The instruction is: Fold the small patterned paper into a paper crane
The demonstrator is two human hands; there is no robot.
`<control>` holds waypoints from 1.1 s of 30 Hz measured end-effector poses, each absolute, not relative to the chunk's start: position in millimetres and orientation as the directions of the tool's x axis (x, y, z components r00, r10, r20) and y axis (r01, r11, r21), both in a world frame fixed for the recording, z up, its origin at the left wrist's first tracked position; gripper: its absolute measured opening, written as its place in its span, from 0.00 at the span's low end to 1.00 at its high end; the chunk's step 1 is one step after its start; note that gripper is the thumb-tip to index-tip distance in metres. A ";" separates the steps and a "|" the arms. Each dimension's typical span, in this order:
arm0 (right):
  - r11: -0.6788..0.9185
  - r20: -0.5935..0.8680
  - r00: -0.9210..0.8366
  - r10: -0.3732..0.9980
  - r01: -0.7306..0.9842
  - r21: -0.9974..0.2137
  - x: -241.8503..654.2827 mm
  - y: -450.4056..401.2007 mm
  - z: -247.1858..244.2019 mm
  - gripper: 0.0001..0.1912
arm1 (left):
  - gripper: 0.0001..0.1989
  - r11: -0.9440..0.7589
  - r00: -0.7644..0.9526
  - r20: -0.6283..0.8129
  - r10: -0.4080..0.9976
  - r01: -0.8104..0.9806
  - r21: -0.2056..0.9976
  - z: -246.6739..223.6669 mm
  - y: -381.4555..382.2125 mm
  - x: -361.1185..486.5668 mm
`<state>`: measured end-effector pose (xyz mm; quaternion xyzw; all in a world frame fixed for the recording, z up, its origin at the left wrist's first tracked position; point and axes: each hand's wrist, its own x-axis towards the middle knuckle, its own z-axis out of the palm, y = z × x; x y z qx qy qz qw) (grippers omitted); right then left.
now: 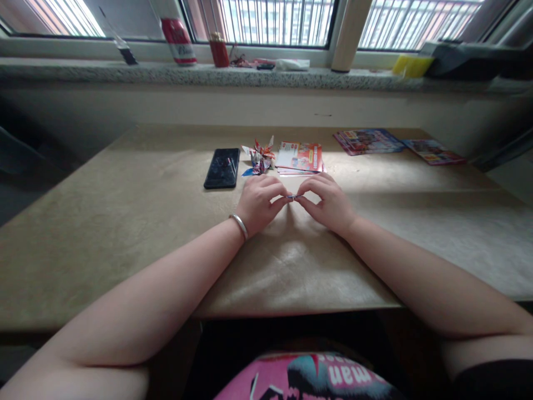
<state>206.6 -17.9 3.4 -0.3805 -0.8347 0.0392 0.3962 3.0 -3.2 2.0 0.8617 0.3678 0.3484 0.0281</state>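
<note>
Pinching a thin, narrow strip (293, 196) at its two ends, the left hand (261, 203) and the right hand (327, 201) are facing each other at the centre of the frame. Each grip is closing down to thumb and fingertips on the strip, which is showing blue and white between them; its material is too small to tell. A smooth, rounded metal bangle (239, 226) is circling the left wrist. Just above the left hand, spiky folded paper (260, 157) is standing out in sharp, creased points of red, white and blue. To its left, a phone (222, 168) is lying flat, a glossy black rectangle. Above the right hand, flat printed cards (300, 156) are resting in a loose pile, their edges slightly fanned. Glossy booklets (370, 141) are overlapping at the upper right. All are lying on a tan table (125, 222), its surface faintly mottled and catching soft light. Along the top, a speckled stone sill (258, 78) is supporting a red cylindrical can (179, 41).
</note>
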 end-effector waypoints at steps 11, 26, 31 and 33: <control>0.733 0.624 -0.458 0.633 0.615 -0.292 214.8 -11.9 -2.2 0.10 | 0.16 -0.700 0.494 0.497 0.713 0.484 0.525 -2.9 4.5 0.8; 0.654 0.565 -0.356 0.744 0.562 -0.506 210.2 -9.1 -5.3 0.07 | 0.22 -0.299 0.414 0.225 0.882 0.124 0.946 -12.0 10.2 5.7; 0.403 0.369 -0.163 0.915 0.357 -0.843 201.3 -10.0 -9.5 0.17 | 0.21 -0.315 0.444 0.210 0.871 0.177 0.933 -12.2 9.3 5.3; 0.382 0.336 -0.190 0.922 0.322 -0.866 199.2 -11.1 -9.0 0.17 | 0.21 -0.313 0.451 0.209 0.868 0.170 0.934 -12.5 9.2 5.2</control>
